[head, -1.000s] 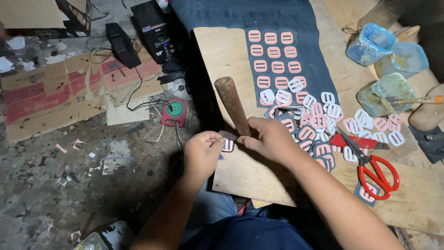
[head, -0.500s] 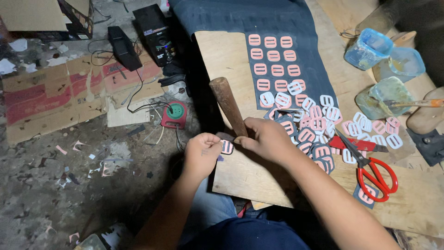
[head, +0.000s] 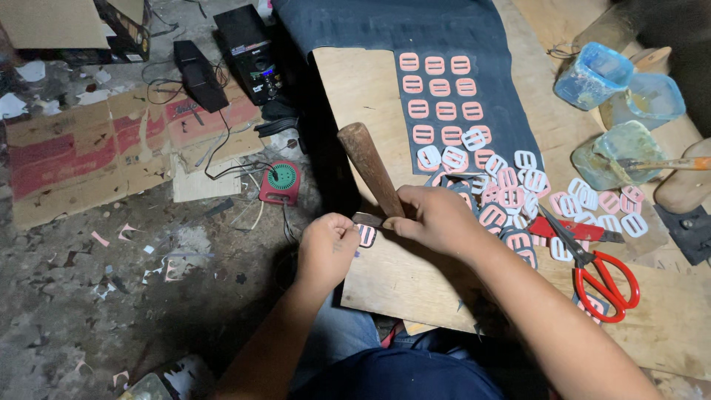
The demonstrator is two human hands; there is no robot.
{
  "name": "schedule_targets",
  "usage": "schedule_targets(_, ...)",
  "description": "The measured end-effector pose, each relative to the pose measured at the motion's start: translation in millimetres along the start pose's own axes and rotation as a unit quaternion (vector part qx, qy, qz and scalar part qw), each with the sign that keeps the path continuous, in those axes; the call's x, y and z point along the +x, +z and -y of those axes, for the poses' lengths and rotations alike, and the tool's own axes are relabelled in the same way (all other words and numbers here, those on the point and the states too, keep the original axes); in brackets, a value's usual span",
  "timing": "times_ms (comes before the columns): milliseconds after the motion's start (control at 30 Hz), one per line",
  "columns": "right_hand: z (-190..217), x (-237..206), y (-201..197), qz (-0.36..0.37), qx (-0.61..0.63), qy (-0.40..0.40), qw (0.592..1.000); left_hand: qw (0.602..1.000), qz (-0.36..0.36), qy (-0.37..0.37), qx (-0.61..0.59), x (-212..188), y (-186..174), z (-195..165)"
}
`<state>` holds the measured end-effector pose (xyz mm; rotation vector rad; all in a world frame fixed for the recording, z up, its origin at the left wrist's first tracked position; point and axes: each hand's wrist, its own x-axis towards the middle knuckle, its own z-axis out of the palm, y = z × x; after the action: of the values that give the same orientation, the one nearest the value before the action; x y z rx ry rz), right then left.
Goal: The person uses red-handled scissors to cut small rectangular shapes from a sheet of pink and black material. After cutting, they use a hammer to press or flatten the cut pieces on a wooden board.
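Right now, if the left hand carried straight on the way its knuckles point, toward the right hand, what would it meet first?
The left hand already pinches the small pink buckle piece. Straight on, it would probably meet the right hand gripping the wooden handle, though depth is unclear.

We are seeing open room on the bare wooden board (head: 355, 96) left of the dark cloth (head: 444, 30), and again on the board below the right hand (head: 437, 218). The wooden handle (head: 369, 169) is slanting up across that left strip, blocking a straight pass. Just right of the hand, pink and white buckles (head: 511, 185) are crowding the board, with red scissors (head: 603, 278) lying beside them. Plastic tubs (head: 592, 74) are closing off the far right. Beside the left hand (head: 326, 248), the board edge is dropping to a cluttered floor; how much room is there, we cannot tell.
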<state>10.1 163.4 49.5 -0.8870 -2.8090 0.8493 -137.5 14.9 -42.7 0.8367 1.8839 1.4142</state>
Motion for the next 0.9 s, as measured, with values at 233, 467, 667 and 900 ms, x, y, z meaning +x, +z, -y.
schedule_targets(233,2.8,6.1,6.1,-0.017,-0.022,-0.05,0.998,0.977,-0.074,0.143,0.143,-7.6,0.5,-11.8)
schedule_targets(467,2.8,-3.0,-1.8,-0.015,-0.044,-0.073,0.996,0.983,-0.071,0.126,0.109,-19.2,0.4,-6.3)
schedule_targets(667,8.7,8.3,3.8,0.002,-0.022,-0.031,0.999,0.997,-0.033,0.065,-0.033,-14.5,7.3,7.7)
schedule_targets(900,11.8,7.6,-3.7,0.022,-0.077,-0.077,0.994,0.988,-0.105,0.11,0.04,-22.5,11.5,1.7)
